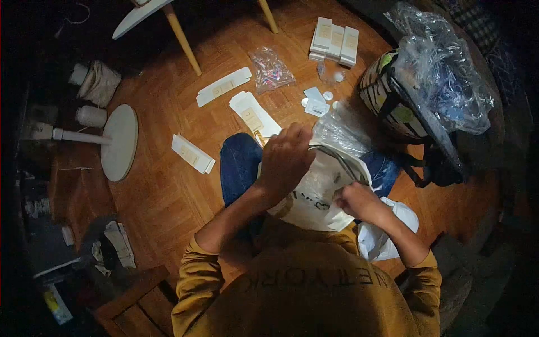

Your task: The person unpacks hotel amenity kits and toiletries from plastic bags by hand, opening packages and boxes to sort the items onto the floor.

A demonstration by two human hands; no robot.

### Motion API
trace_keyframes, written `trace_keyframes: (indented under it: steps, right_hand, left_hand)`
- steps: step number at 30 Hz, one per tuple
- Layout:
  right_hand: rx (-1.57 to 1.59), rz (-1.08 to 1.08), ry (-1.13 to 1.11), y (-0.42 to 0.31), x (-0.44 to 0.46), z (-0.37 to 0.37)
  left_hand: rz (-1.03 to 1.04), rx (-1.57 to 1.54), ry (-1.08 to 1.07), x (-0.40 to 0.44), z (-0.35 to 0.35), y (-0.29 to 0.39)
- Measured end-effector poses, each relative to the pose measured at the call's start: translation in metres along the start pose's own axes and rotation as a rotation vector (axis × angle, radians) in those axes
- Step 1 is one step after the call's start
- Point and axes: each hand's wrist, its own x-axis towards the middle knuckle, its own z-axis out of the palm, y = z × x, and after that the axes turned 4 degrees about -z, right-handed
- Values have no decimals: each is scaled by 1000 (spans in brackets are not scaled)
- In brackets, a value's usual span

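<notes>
A pale bag [306, 205] with dark markings and a dark strip along its upper edge lies across my lap. My left hand [286, 160] is over the bag's upper left side, fingers bent together; what they hold, if anything, is hidden. On the right side of the bag, my right hand [356, 201] has its fingers closed on the pale material. Just beyond my left hand lies a flat white box [254, 117] with a tan label. Clear plastic [342, 130] spreads past the bag's top edge.
Stacked white boxes [335, 42] stand at the back. Two flat boxes [224, 86] [192, 153] lie on the left floor, near a round white base [119, 142]. A patterned bag [393, 95] stuffed with clear plastic is at the right. A white plastic bag [393, 227] touches my right forearm.
</notes>
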Motion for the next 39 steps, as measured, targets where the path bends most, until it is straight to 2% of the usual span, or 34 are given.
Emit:
trace_keyframes:
  steps: [2, 3, 4, 7, 8, 11, 13, 15, 16, 17, 18, 19, 20, 22, 24, 26, 29, 30, 32, 34, 35, 38, 39]
  right_hand:
    - [294, 34, 248, -4, 7, 10]
    - [198, 10, 395, -8, 19, 15]
    - [193, 8, 397, -15, 30, 10]
    - [245, -14, 334, -24, 54, 6]
    - [293, 114, 221, -15, 68, 24]
    - [567, 98, 465, 39, 105, 115]
    - [348, 250, 214, 33, 79, 73]
    - [377, -32, 405, 25, 46, 40]
    - [430, -179, 644, 10, 16, 7]
    - [638, 51, 101, -2, -7, -53]
    - [408, -129, 717, -3, -24, -45]
    - [522, 36, 770, 9, -39, -51]
    - [609, -6, 813, -10, -54, -82]
    - [317, 84, 648, -25, -64, -101]
    - [48, -187, 436, -37, -44, -70]
    - [-74, -60, -34, -43, 3, -41]
    - [-28, 145, 134, -7, 95, 41]
    - [-27, 138, 137, -1, 104, 51]
    - [-9, 91, 413, 13, 108, 62]
    - [-20, 54, 613, 33, 106, 68]
    - [12, -2, 675, 45, 114, 87]
    - [-56, -155, 777, 85, 128, 100]
    - [-2, -95, 755, 86, 128, 94]
  left_hand:
    - [-43, -107, -23, 2, -15, 11]
    - [5, -148, -12, 4, -18, 13]
    - [55, -190, -1, 7, -20, 15]
    - [31, -200, 6, 21, -23, 20]
    - [34, -195, 13, 25, -24, 20]
    - [133, -216, 73, 33, -29, 16]
    - [73, -256, 62, 31, -30, 15]
    - [54, -258, 41, 32, -32, 11]
    - [45, -257, 20, 34, -34, 10]
    - [49, -260, 15, 34, -36, 10]
    - [53, -282, -32, 30, -37, 11]
    - [56, -302, -79, 28, -38, 11]
    - [56, -302, -83, 27, -37, 9]
    - [156, -341, -64, 24, -34, 6]
    - [188, -336, -38, 25, -32, 8]
    - [229, -333, -14, 27, -25, 8]
    - [307, -305, 50, 24, -20, 10]
    - [239, -272, 8, 22, -32, 19]
    - [169, -234, -34, 18, -38, 22]
    - [253, -158, 133, 15, -28, 14]
    - [253, -156, 134, 16, -22, 11]
    - [212, -254, 42, 21, -10, 3]
    - [241, -261, 71, 24, -9, 3]
